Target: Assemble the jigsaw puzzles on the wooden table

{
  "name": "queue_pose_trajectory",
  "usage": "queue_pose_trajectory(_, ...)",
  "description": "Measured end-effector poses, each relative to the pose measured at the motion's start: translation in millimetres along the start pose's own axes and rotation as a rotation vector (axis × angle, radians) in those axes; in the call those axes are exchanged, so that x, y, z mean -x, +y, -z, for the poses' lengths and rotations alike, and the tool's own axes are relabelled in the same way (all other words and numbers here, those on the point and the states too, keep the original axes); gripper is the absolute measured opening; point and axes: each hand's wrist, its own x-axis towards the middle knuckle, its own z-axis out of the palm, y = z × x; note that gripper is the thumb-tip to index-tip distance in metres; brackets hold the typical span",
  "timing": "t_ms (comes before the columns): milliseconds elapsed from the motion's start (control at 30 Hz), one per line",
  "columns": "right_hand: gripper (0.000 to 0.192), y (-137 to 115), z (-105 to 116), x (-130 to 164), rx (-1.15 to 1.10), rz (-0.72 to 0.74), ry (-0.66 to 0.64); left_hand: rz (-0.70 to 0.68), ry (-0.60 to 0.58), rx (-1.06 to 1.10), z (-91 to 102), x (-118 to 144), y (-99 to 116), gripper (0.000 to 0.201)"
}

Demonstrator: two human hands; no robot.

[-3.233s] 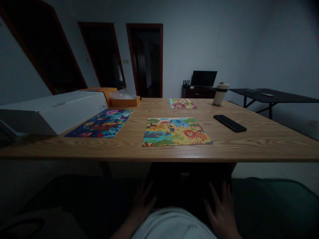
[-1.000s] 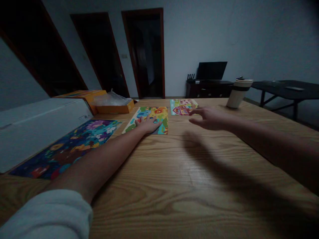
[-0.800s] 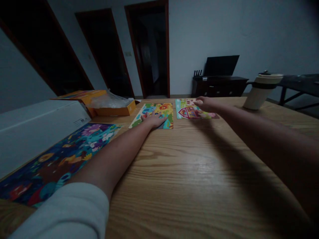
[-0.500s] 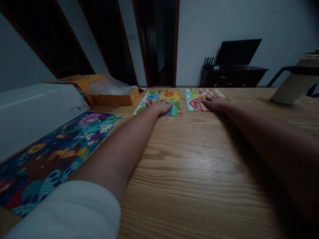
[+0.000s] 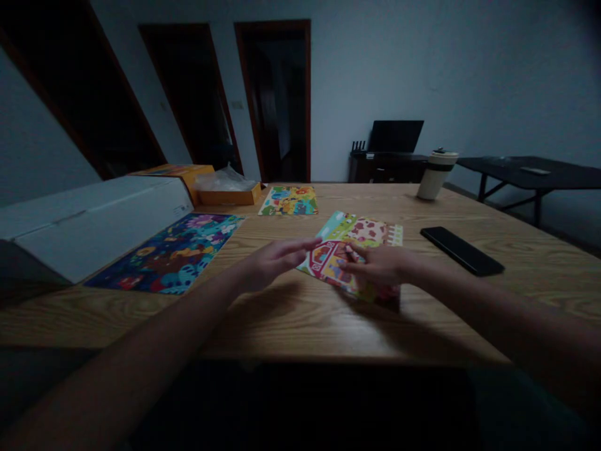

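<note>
A flat picture board (image 5: 370, 229) with a barn and a cow-spot pattern sits at an angle in the middle of the wooden table. My right hand (image 5: 378, 266) rests over its right part, fingers spread on top of the printed face. Beside the board's left edge is my left hand (image 5: 270, 263), fingers stretched out toward it and holding nothing; whether the fingertips touch the edge I cannot tell. Farther back lies a second picture board (image 5: 291, 200) with colourful animals. To the left, a larger dark-blue picture sheet (image 5: 159, 257) lies flat.
A white box (image 5: 103, 213) stands on the left, with an open orange box (image 5: 230, 195) holding clear plastic behind it. On the right are a black phone (image 5: 462, 250) and a cream tumbler (image 5: 436, 178). The wooden table's front edge (image 5: 328, 358) is near me.
The barn board has come toward me and turned, with my right hand on it. My left hand has left the animal board and drawn back. The view has shifted, bringing the phone into sight.
</note>
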Motion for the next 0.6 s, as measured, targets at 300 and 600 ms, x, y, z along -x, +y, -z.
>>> queue_pose_trajectory(300,0.093,-100,-61,145,0.095,0.443,0.202,0.405,0.238,1.018,-166.7,181,-36,0.030)
queue_pose_trajectory(600,0.060,-96,-60,107,0.002,0.479,0.281,0.372,0.473,0.979,-134.8,115,8,0.033)
